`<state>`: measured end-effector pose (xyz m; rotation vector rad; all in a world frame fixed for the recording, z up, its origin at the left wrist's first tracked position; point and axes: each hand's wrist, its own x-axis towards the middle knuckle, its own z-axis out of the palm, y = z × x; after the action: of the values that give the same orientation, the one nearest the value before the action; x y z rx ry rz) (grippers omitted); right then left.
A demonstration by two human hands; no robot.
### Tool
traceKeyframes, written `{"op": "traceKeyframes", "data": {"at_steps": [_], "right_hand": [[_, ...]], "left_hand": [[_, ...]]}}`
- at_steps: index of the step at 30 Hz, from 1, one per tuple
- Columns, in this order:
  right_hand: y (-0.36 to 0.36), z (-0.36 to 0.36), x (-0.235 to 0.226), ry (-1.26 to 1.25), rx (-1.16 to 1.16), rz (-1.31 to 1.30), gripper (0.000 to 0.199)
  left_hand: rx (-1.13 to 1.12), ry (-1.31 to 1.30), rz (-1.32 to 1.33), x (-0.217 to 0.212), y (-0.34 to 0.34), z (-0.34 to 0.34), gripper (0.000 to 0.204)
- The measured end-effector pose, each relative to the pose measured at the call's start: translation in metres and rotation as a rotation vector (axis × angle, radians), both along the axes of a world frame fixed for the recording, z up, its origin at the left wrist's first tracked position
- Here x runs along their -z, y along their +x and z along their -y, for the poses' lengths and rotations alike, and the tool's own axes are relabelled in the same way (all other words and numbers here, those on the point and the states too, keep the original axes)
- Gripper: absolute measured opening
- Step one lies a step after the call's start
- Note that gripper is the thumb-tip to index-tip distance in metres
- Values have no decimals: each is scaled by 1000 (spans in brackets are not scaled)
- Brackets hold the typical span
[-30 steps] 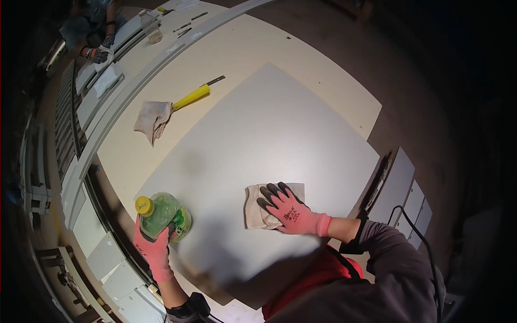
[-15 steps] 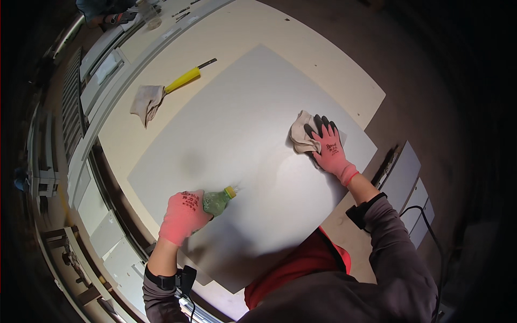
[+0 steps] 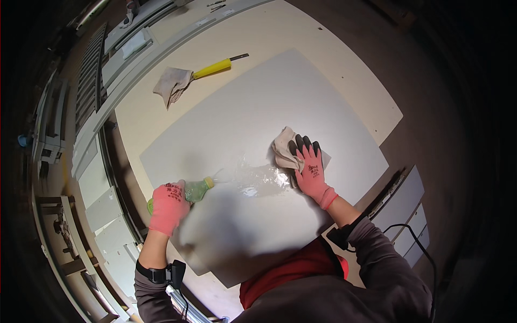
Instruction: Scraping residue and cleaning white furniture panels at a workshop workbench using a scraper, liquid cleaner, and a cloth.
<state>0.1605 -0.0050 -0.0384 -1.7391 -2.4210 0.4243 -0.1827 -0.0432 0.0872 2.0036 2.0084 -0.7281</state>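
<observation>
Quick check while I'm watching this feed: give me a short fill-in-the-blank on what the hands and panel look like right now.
1. The left hand grips a green ____, tipped toward the wet patch.
2. The right hand presses a ____ onto the grey panel.
3. Beside the other rag, at the far end of the table, lies a tool with a ____ handle.

Missing words: bottle; rag; yellow

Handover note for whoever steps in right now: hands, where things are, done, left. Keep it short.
Left hand: tips the green bottle over the white panel.
Right hand: flat on a cloth on the panel.
A puddle lies between the hands.
Spare rag and yellow-handled tool sit on the table behind.
Done: liquid on. Left: puddle not spread; rest of the panel looks dry.
</observation>
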Motion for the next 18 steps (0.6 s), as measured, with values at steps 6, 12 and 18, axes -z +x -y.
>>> {"op": "traceKeyframes", "data": {"at_steps": [6,12,18], "right_hand": [[-67,-39,-1,126,-110,-93,51],[-106,114,-34,86,-1045,-56,71],[-75,-71,-14,60,-138,136,57]], "left_hand": [[-83,234,164,5,-32,27,45],[-268,602,571,13,-69,59,56],[-566,734,727,10,-89,78,59]]}}
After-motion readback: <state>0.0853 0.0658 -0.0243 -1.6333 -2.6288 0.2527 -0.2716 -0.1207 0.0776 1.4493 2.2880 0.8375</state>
